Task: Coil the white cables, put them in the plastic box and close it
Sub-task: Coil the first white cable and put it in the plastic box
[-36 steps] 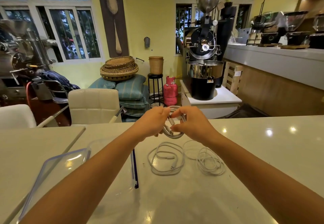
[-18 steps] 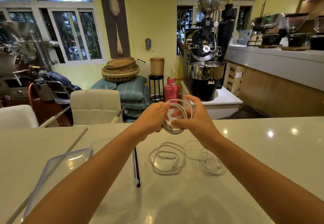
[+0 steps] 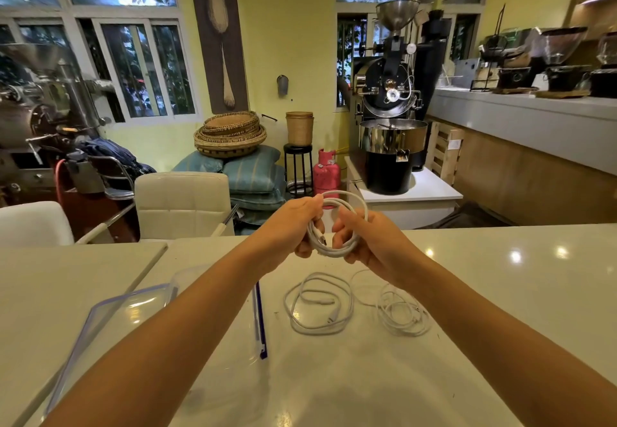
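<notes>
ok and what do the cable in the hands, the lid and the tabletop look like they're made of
The held cable: white, smooth, matte sheath, likely rubbery plastic; it bends in soft loops. The lid: clear, glossy plastic with a bluish rim; the surface beneath shows through. The tabletop: pale and polished, perhaps stone or a composite; it shows bright light reflections.

Beyond my pale worktop (image 3: pixel 500 276) stand two white chairs (image 3: pixel 182 204). Behind them, woven trays (image 3: pixel 230 134) sit stacked on blue cushions (image 3: pixel 255 173), beside a black stool (image 3: pixel 298 169) carrying a woven bin (image 3: pixel 299 127). A pink gas cylinder (image 3: pixel 326 173) stands next to a coffee roaster (image 3: pixel 389 92). Grinders (image 3: pixel 561 56) line the bar (image 3: pixel 521 119) on my right.
</notes>
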Available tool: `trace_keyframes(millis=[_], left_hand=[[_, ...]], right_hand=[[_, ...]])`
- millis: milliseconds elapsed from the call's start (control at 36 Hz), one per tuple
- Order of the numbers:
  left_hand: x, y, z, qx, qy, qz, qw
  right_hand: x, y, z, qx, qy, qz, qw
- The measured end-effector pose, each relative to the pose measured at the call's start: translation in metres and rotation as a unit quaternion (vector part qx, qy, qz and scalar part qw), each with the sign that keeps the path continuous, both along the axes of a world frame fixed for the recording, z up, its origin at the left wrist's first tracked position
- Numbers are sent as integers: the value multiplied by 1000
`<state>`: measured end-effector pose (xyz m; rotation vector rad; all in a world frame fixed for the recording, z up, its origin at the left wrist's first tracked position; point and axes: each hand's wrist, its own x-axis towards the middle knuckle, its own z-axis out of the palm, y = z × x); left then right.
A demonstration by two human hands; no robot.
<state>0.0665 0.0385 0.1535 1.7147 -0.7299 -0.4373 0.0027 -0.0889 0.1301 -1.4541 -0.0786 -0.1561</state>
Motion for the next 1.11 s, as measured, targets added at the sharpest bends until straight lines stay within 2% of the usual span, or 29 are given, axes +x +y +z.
trace_keyframes(millis=[194,278,389,528,667,861,917,1000,1111], left_hand=[[6,1,4,-59,55,12,997],[9,1,7,-89,62,30,994],[15,3,8,-116,75,76,988],[19,3,5,-91,52,129,986],[19,3,1,-32,-16,185,982],[18,-2,-5,34,-107,189,976],[18,-2,-8,46,-128,184,973],[14,-3,-11,60,-143,191,969],[16,-4,-16,45,-139,213,966]], right_hand=[[0,-9,-5,-36,-20,59,997],[-1,-14,-12,-96,-12,77,992],[-6,-11,-15,-210,-13,26,977],[-8,-14,-14,-251,-20,-44,967],[-17,-18,-9,-161,-29,-35,986],[-21,-15,6,-16,-48,31,998],[-21,-14,10,-48,-57,11,997],[-15,-12,11,-113,-78,-73,988],[-7,-6,10,-222,-92,-177,954]])
